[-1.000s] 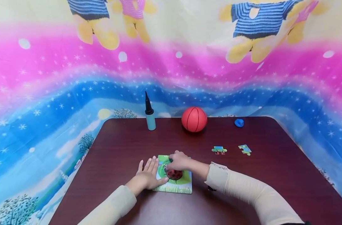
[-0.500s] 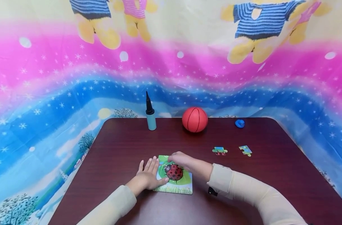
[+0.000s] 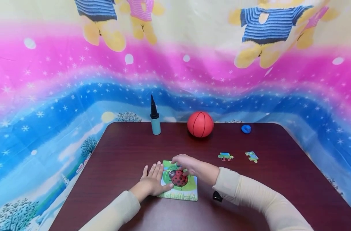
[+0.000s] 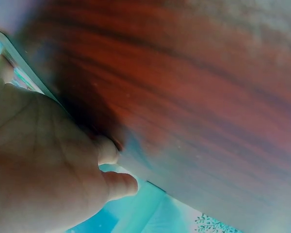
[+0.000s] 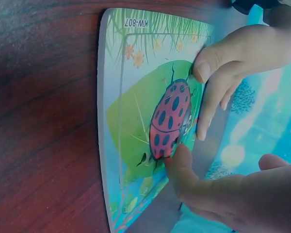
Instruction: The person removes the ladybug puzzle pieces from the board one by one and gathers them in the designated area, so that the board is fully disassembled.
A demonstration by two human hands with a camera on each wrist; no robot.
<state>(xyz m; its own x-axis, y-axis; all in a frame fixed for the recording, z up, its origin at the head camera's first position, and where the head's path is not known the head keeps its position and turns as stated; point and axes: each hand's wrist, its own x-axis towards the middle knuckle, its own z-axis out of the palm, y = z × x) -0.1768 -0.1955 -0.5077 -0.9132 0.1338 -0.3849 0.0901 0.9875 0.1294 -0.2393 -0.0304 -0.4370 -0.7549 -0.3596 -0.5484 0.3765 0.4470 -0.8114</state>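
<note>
A square jigsaw board (image 3: 182,195) with a red, black-spotted ladybug on a green leaf lies flat on the table. My left hand (image 3: 153,183) rests beside it with fingers spread, the thumb lying over the board's left edge. Over the upper right part of the board is my right hand (image 3: 189,165), its fingers loosely bent and thumb apart, with nothing seen between them. The right wrist view shows the ladybug picture (image 5: 169,119) with a digit of the right hand at its edge; I cannot tell whether it presses. The left wrist view shows the left palm (image 4: 43,155).
Two loose jigsaw pieces, one (image 3: 225,156) with red marks and another (image 3: 252,157), lie to the right. Along the back stand a teal hand pump (image 3: 155,125), a red ball (image 3: 200,124) and a small blue object (image 3: 246,129). A printed curtain (image 3: 175,77) surrounds the dark table (image 3: 114,154).
My right hand has drawn back from the ladybug's head towards the board's upper right, uncovering the ladybug. Its thumb has since parted from the fingers. The left hand stays in place.
</note>
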